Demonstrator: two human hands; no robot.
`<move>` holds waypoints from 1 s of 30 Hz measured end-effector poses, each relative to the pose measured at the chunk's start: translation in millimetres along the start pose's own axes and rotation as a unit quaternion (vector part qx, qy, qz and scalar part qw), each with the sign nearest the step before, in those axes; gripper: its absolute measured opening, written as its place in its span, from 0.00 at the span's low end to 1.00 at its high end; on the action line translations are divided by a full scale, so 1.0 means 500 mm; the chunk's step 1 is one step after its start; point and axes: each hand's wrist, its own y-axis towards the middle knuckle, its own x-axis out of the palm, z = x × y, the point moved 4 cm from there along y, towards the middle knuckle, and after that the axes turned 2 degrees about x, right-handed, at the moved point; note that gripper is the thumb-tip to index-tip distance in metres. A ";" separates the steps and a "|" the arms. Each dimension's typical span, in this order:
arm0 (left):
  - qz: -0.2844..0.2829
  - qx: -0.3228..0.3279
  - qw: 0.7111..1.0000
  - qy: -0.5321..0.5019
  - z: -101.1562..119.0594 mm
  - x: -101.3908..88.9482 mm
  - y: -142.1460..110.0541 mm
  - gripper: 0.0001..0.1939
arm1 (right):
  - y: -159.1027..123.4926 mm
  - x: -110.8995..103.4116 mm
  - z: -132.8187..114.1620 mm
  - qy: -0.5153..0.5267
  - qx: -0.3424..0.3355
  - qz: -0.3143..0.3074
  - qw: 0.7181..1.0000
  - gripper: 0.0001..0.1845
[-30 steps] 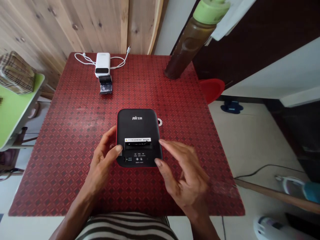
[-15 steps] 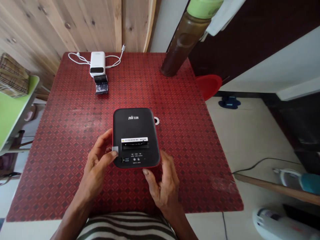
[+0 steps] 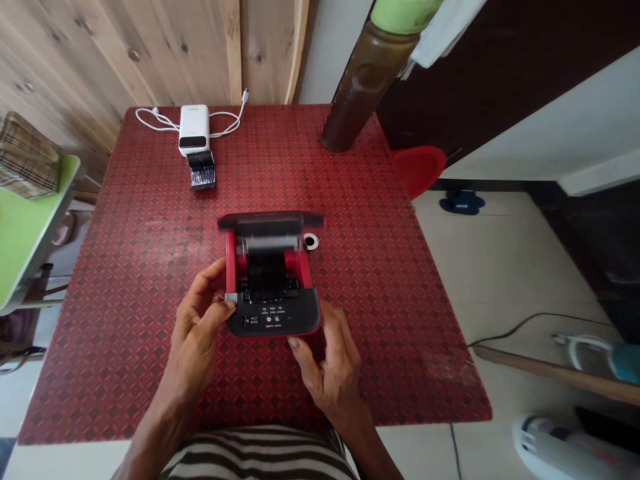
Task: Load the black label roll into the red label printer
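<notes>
A red-and-black label printer (image 3: 295, 321) sits on the table in front of me. Its black lid (image 3: 273, 220) stands raised at the back, smeared by motion, and a dark roll (image 3: 267, 272) shows in the red interior. My left hand (image 3: 197, 327) grips the printer's left side, thumb on the grey tab (image 3: 231, 298) at the front left corner. My right hand (image 3: 330, 363) holds the front right corner, thumb at the front edge and fingers along the side. A small white ring with a dark centre (image 3: 311, 241) lies just right of the printer.
The red patterned table (image 3: 380, 267) carries a white power bank (image 3: 195, 127) with a white cable (image 3: 227, 124) and a black crinkled strip (image 3: 203, 175) at its front. A tall brown bottle with a green lid (image 3: 373, 73) stands at the back right. A red stool (image 3: 420, 170) is beyond the right edge.
The printer's lid has swung up and back, exposing the inside. Earlier, my right hand moved in from the right and took hold of the printer's front right corner.
</notes>
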 end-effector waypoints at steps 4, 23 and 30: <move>-0.025 0.017 0.999 0.015 -0.010 -0.005 -0.003 0.29 | 0.003 -0.006 0.001 0.003 -0.004 -0.009 1.000 0.22; -0.078 0.078 0.993 0.042 -0.020 -0.017 0.004 0.32 | 0.266 -0.018 -0.054 -0.042 -0.013 -0.072 0.996 0.13; -0.083 0.063 0.994 0.033 -0.018 -0.018 0.005 0.32 | 0.254 -0.018 -0.045 0.059 0.042 -0.123 0.990 0.15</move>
